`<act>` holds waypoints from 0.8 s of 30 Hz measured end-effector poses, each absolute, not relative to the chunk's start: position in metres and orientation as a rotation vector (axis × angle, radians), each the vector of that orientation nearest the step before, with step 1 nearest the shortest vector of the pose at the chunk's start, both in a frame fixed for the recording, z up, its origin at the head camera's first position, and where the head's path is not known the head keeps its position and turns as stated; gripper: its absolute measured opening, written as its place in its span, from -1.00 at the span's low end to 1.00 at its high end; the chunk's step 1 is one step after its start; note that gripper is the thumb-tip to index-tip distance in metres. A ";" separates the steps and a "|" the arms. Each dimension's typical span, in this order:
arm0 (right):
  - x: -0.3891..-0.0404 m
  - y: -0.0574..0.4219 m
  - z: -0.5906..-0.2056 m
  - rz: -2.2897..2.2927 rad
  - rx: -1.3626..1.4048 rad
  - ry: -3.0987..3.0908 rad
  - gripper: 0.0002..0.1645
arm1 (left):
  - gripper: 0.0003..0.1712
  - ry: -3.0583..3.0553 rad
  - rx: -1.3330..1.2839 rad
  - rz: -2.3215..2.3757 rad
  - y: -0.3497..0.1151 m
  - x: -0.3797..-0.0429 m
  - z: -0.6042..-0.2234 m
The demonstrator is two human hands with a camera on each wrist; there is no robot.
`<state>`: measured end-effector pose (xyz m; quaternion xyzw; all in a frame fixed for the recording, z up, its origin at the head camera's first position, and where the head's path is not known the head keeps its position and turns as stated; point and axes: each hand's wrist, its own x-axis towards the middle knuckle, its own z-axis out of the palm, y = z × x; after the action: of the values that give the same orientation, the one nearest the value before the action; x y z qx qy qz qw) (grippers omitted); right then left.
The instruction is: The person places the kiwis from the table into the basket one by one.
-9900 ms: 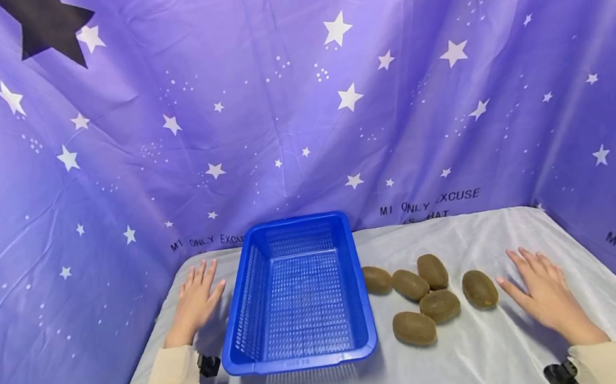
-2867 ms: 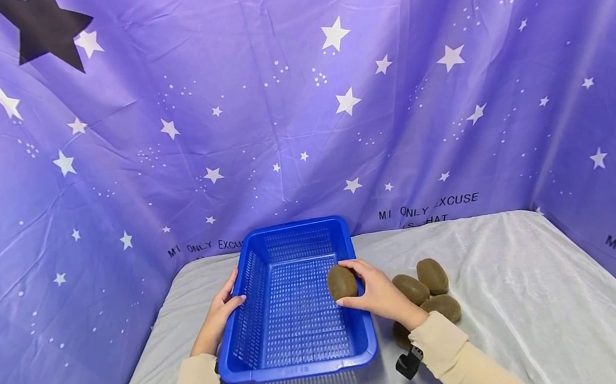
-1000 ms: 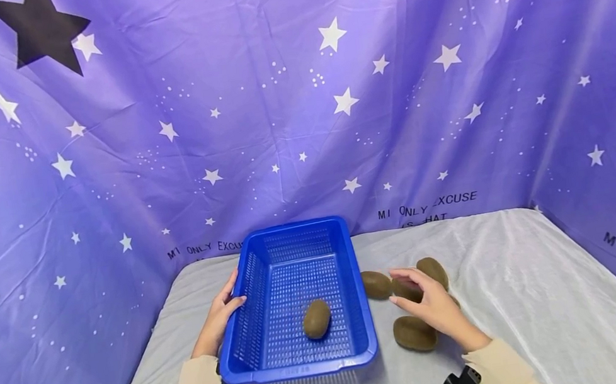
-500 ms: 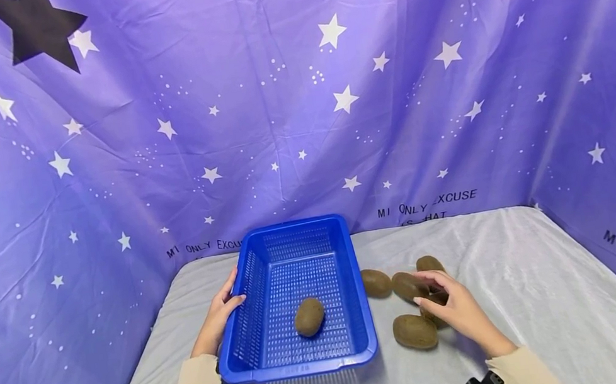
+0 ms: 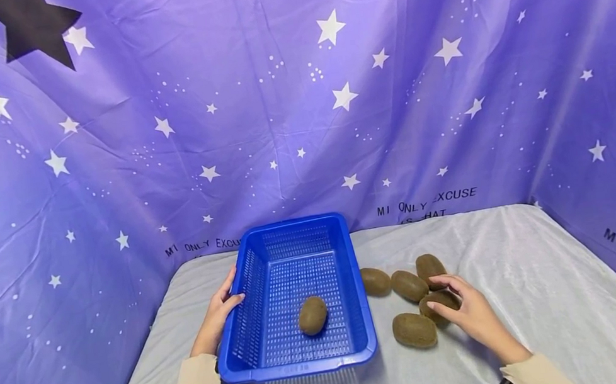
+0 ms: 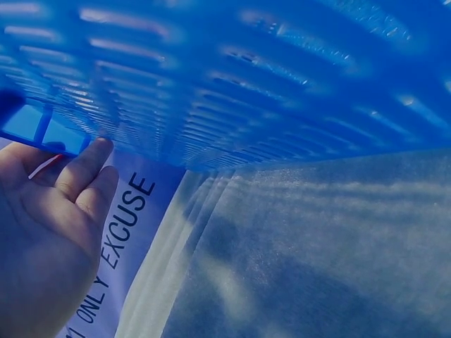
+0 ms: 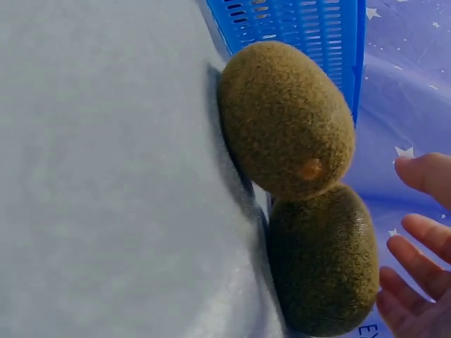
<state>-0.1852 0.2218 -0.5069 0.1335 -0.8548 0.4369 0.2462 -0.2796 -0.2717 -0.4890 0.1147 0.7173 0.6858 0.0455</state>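
Right hand shifts rightward from half a second ago, off middle kiwi to rightmost kiwi. Rightmost kiwi lies between thumb and fingers, spread and relaxed, released from any grasp; cannot tell whether they touch. Left hand grips left rim of blue basket. Single kiwi rests inside, well apart from right hand; front kiwi on gray cloth.

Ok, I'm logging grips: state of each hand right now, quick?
Left hand: holding the blue basket by its rim.
Right hand: open by a kiwi, holding nothing.
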 end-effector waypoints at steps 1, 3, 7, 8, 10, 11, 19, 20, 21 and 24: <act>-0.185 0.223 -0.508 1.193 0.351 -2.333 -0.47 | -0.20 2.196 0.353 2.092 -0.272 -0.280 -0.489; -0.185 0.224 -0.509 1.201 0.328 -2.340 -0.48 | -0.20 2.197 0.359 2.089 -0.272 -0.280 -0.489; -0.185 0.226 -0.512 1.220 0.286 -2.362 -0.50 | -0.19 2.187 0.355 2.089 -0.272 -0.279 -0.488; -0.185 0.226 -0.512 1.224 0.276 -2.369 -0.51 | -0.19 2.191 0.353 2.089 -0.272 -0.279 -0.488; -0.185 0.227 -0.513 1.235 0.260 -2.382 -0.51 | -0.20 2.200 0.353 2.089 -0.272 -0.279 -0.489; -0.185 0.228 -0.513 1.242 0.252 -2.387 -0.51 | -0.20 2.205 0.358 2.085 -0.272 -0.279 -0.489; -0.183 0.230 -0.516 1.277 0.194 -2.414 -0.50 | -0.20 2.169 0.378 2.105 -0.272 -0.279 -0.489; -0.183 0.230 -0.516 1.273 0.190 -2.420 -0.50 | -0.20 2.162 0.379 2.108 -0.272 -0.279 -0.489; -0.182 0.231 -0.517 1.269 0.183 -2.427 -0.50 | -0.20 2.155 0.377 2.109 -0.272 -0.279 -0.489; -0.182 0.232 -0.519 1.271 0.160 -2.449 -0.49 | -0.20 2.154 0.373 2.113 -0.272 -0.279 -0.488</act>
<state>-0.1817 0.2319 -0.5191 0.0569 -0.8703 0.4517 0.1879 -0.2791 -0.2717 -0.4884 0.1226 0.7075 0.6942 0.0507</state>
